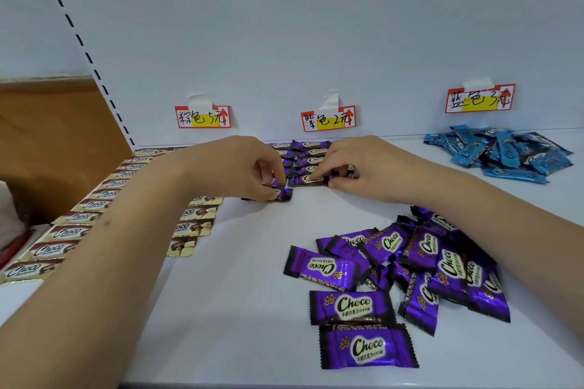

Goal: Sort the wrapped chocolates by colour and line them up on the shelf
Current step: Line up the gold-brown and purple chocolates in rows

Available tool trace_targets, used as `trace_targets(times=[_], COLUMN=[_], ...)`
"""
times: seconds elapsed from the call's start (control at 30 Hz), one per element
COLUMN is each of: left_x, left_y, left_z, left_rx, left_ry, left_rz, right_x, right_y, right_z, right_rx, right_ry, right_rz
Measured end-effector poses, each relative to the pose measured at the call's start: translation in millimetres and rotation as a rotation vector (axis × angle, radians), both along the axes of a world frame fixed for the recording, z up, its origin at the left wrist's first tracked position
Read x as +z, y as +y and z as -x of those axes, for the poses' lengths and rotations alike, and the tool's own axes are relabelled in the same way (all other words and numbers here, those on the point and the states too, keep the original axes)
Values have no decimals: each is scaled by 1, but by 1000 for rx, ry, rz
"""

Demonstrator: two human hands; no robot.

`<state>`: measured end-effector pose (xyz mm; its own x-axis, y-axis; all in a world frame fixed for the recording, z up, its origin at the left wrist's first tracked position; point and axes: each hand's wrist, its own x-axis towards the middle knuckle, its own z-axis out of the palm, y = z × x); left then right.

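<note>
Two hands — left hand (240,169), right hand (357,167) — pinching purple chocolates (308,180).

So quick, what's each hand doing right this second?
Left hand: pinching a purple chocolate at the near end of the purple rows.
Right hand: fingers curled on another purple chocolate in the row.

Bare shelf (246,262) between piles (centre).
</note>
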<state>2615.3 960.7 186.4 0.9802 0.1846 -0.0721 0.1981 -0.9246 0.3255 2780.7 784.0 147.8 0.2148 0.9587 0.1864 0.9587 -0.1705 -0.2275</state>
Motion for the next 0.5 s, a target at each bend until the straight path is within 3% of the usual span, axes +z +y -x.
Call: trace_targets(times=[0.2,0.5], left_x=[0,-14], left_y=[12,31], left_z=[-3,-8], left_rx=[72,194], left_ry=[-84,-24], left_rz=[-115,-101], right_x=[3,1], right_y=[-5,-4], right_z=[-4,-3], right_rx=[-33,10], right_ry=[-10,-51], right_rz=[-95,14])
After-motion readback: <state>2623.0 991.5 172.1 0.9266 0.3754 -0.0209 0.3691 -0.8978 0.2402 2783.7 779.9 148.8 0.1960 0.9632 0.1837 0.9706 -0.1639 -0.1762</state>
